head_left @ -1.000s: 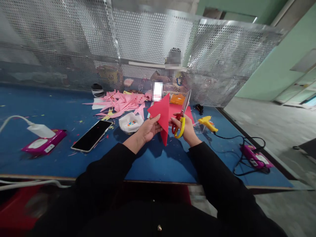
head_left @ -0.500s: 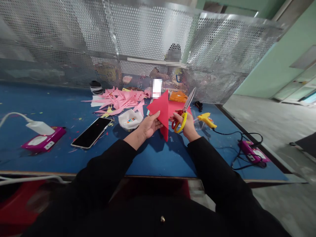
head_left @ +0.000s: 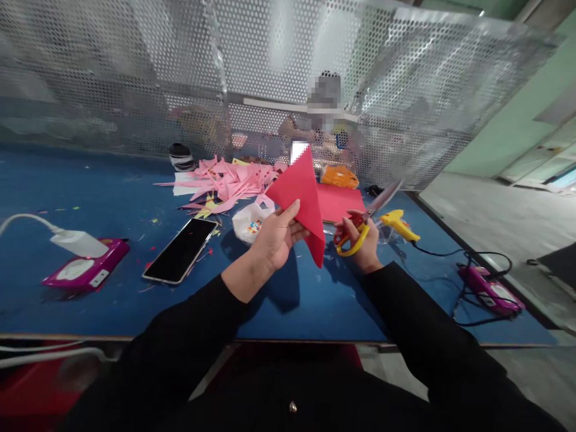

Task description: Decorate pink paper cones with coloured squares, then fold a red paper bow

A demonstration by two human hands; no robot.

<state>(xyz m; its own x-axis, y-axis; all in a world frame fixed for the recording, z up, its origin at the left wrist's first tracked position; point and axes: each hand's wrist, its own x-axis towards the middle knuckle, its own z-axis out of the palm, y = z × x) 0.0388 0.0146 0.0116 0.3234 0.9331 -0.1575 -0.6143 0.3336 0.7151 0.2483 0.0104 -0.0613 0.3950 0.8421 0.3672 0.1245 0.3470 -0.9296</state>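
Pinched in my left hand (head_left: 279,235) is a folded red paper triangle (head_left: 299,192), raised above the blue table (head_left: 270,312) with one point up. My right hand (head_left: 366,243) grips scissors (head_left: 353,239) with red and yellow handles, their blades aimed up and right, away from the triangle. Whether the blades are fully together is blurred. Behind my hands lies more red paper (head_left: 339,201). Just left of my left hand stands a white bowl (head_left: 245,223) with small coloured bits in it.
Pink paper cut-outs (head_left: 238,180) are heaped at the back. A phone (head_left: 180,251) and a purple power strip (head_left: 87,264) lie left. On the right are a yellow glue gun (head_left: 399,225) and another corded power strip (head_left: 490,290). Beyond a perforated screen (head_left: 279,48) is a person.
My right hand has moved right with the scissors, farther from the red triangle. The triangle is now tilted, its lower point swung to the right. The whole view has shifted slightly.
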